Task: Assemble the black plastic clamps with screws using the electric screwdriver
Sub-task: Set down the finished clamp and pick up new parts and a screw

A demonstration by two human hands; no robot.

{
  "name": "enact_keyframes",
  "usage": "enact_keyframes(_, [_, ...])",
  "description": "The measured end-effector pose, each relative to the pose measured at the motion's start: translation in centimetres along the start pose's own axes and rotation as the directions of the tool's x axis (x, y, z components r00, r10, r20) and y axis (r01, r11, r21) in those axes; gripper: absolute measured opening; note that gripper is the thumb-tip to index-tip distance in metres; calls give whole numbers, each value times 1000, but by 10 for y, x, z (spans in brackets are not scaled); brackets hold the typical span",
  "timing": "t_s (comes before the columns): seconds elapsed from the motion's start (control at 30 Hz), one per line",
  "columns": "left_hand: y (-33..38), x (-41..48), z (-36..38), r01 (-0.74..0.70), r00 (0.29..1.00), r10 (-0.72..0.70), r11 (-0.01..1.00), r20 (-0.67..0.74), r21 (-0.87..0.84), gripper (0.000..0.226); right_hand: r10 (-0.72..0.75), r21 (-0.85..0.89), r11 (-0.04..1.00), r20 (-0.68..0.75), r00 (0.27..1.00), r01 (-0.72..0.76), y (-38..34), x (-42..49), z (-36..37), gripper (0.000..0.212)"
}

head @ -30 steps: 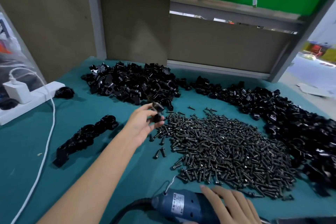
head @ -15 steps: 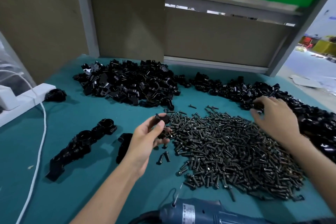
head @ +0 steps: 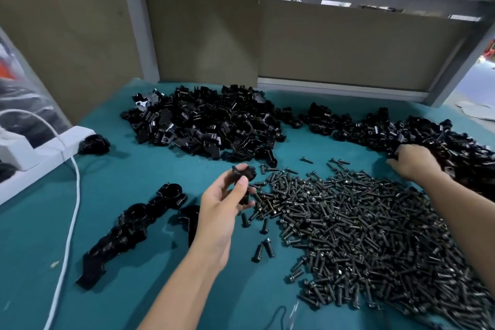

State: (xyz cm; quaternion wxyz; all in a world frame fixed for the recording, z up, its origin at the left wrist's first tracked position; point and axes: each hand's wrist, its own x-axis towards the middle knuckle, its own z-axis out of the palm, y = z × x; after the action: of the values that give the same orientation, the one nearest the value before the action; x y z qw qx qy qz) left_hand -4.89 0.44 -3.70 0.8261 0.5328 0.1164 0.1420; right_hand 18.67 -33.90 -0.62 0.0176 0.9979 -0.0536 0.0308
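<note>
Clamp half (head: 242, 175), glossy moulded black plastic, is pinched between the thumb and fingers of my left hand (head: 222, 206), its long axis pointing roughly away from me, just beside the near-left edge of the pile of dull flanged screws (head: 361, 236). My right hand (head: 417, 165) is nearer the mating parts. Its fingers dig into the right-hand clamp heap (head: 442, 139) across the teal felt surface (head: 134, 182), and I cannot tell whether they have closed on one.

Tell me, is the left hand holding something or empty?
Holding. The left hand grips a black clamp piece, thumb pressed on it.
</note>
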Motion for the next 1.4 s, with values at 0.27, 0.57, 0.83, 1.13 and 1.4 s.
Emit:
enact_keyframes(0.27, [4,-4,1,15,987,-13,1000,157,-13,24,62,343,939,-62,996,-38,-24,-39,-36,32])
enact_keyframes(0.57, [5,-24,18,8,956,-27,998,291,67,28,-407,803,-402,274,871,-440,-118,-202,-65,17])
enact_keyframes(0.83, [7,-38,16,-37,968,33,999,249,14,26,-345,975,-131,124,930,-178,-159,-241,-54,26])
enact_keyframes(1.13, [10,-36,17,107,949,-34,970,313,-220,36,-278,997,57,-27,960,44,-164,-239,-41,17])
enact_keyframes(1.4, [14,-33,9,252,875,-103,931,474,-263,29,-433,903,218,-250,866,370,-163,-241,-43,23])
